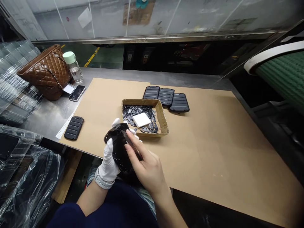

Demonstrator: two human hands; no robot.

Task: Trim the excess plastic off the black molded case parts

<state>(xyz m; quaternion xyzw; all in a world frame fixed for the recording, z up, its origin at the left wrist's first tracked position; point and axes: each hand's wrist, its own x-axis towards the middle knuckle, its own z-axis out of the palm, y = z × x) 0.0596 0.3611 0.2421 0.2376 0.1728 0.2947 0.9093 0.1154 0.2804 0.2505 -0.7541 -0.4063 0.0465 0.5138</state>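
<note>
Working at a metal table (53, 110), covering much of its top with a brown cardboard sheet (204, 139). Resting a brown quilted bag (47, 71) on the bare metal at the far left. Positioning an open cardboard box (147, 134) on the sheet, just beyond the hands.

Holding a glossy black part (117, 145) tilted in front of the body, near the table's front edge and just short of the box. Clamping the part in the white-gloved left hand (108, 164), pressing the thumb along the left edge and showing gloved fingertips past the far and right edges. Touching the face of the part with the thumb and fingers of the bare right hand (149, 166); not showing clearly, and so not telling, any pinched piece between them.

Arranging three black ribbed panels (180, 103) side by side behind the box, and laying one more panel (74, 128) flat at the sheet's left edge. Standing a clear bottle (76, 72) upright beside the bag, with a phone (77, 93) lying nearer. Containing, inside the box, a white block (142, 119) atop many small dark strips (131, 111).
</note>
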